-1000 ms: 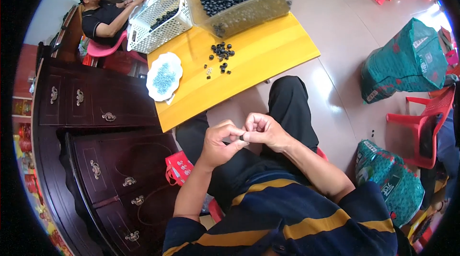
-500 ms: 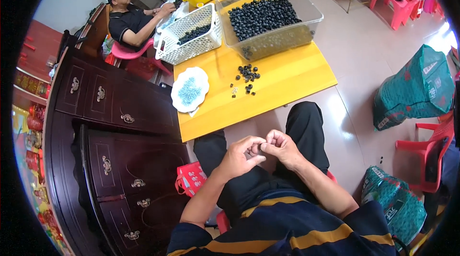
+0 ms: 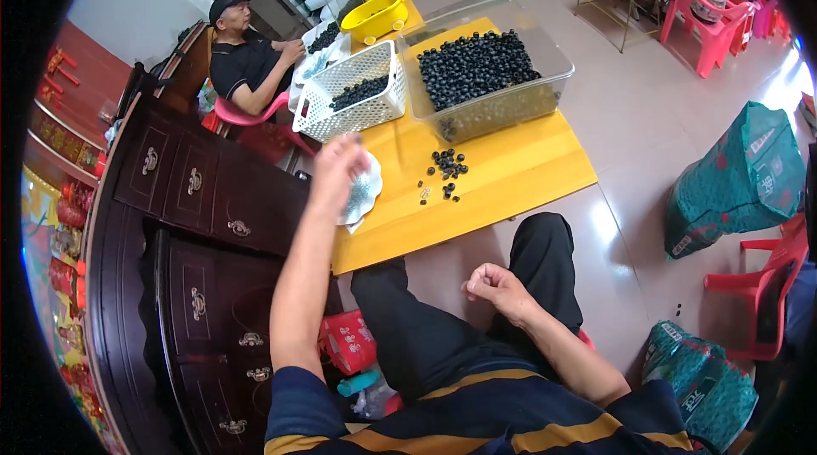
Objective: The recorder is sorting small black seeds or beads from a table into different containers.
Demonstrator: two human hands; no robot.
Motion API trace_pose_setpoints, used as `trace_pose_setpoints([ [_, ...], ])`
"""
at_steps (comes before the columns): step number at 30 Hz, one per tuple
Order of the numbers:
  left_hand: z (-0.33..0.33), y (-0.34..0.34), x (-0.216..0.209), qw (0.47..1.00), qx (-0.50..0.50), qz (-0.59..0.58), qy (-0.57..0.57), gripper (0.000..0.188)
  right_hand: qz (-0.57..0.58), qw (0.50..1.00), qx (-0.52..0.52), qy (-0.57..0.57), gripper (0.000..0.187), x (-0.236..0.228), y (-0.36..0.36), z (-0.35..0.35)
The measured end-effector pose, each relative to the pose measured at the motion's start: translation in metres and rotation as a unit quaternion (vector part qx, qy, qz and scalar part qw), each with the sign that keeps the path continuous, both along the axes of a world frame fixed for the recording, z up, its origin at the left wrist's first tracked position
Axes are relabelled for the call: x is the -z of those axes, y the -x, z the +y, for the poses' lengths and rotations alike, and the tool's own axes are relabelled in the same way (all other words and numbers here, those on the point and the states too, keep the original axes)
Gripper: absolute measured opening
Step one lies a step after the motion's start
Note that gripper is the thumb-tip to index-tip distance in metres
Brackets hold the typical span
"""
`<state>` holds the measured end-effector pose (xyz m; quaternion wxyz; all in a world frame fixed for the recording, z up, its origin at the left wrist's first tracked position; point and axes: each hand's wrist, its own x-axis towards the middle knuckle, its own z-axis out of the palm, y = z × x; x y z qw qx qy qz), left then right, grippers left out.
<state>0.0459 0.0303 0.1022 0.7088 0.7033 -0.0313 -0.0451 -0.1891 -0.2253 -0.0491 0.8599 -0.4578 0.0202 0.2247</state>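
Observation:
My left hand [image 3: 339,165], smeared by motion, is over the far part of a white scalloped plate [image 3: 372,183], near the white basket [image 3: 387,110]. Whether its fingers hold anything does not show. Small pale-blue pieces [image 3: 357,200] lie on the plate, partly hidden by my hand and wrist. Above my lap, my right hand [image 3: 504,291] is closed, thumb against curled fingers; whatever may be in them is too small to make out. A loose group of small black round parts [image 3: 448,165] lies on the yellow table [image 3: 519,170], with a few tiny clear pieces beside it.
A clear bin [image 3: 553,85] full of black parts stands behind the group. Black parts also lie in the basket; a yellow tub [image 3: 374,19] is beyond it. A person [image 3: 247,63] sits at the far left. Dark drawers [image 3: 213,225] line my left; green bags [image 3: 732,178] stand right.
My left hand has left my right hand and moved forward and left, up over the plate. My right hand stays above my lap, fingers still closed. The view has shifted slightly.

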Motion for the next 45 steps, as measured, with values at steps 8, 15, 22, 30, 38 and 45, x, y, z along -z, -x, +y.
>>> trace_pose_setpoints([
  [8, -0.022, 0.011, 0.041, 0.956, 0.108, -0.037, -0.268, 0.02, 0.003, 1.0, 0.016, 0.002, 0.007, 0.0, -0.006, -0.005],
  [15, -0.093, 0.08, 0.074, 0.854, 0.111, -0.222, -0.458, 0.021, 0.022, 1.0, 0.02, -0.01, 0.009, -0.005, -0.006, -0.006],
  [22, -0.091, 0.077, 0.092, 0.8, 0.055, -0.31, -0.511, 0.024, 0.011, 1.0, 0.015, 0.001, 0.011, -0.009, -0.007, -0.008],
  [30, -0.092, 0.096, 0.089, 0.804, 0.031, -0.311, -0.506, 0.023, 0.014, 1.0, 0.015, 0.009, 0.007, -0.006, -0.005, -0.004],
  [38, -0.087, 0.111, 0.089, 0.812, 0.044, -0.295, -0.501, 0.018, 0.035, 0.999, 0.014, -0.015, 0.01, -0.006, -0.005, -0.005],
  [45, -0.104, 0.172, 0.063, 0.852, 0.138, -0.312, -0.397, 0.016, 0.106, 0.989, 0.073, -0.069, 0.023, -0.016, -0.007, -0.009],
])
